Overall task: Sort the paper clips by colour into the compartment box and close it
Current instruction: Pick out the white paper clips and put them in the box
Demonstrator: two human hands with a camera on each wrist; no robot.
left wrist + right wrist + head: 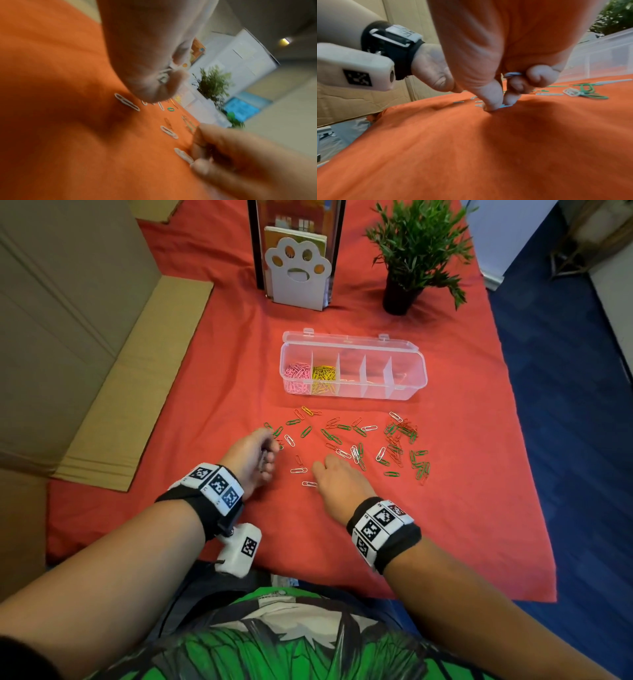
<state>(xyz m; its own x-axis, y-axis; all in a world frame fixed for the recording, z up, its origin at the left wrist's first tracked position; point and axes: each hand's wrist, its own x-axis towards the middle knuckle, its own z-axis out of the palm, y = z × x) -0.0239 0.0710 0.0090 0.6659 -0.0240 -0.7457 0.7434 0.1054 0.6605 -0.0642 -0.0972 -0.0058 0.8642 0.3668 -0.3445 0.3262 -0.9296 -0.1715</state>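
Observation:
The clear compartment box [407, 361] stands open on the red cloth, with pink clips [297, 373] in its leftmost cell and yellow clips [323, 376] in the one beside it. In front of it lie several loose green, white and red paper clips [356, 440]. My left hand [272, 455] hovers at the left edge of the scatter, its fingers curled round white clips [163, 77]. My right hand [500, 104] is down on the cloth; thumb and forefinger pinch a white clip [505, 106], and its curled fingers hold another white clip [512, 74].
A white paw-shaped bookend [298, 268] with books and a potted plant [414, 251] stand behind the box. Flat cardboard [137, 378] lies along the left of the cloth. The cloth's right edge [524, 440] drops to blue floor.

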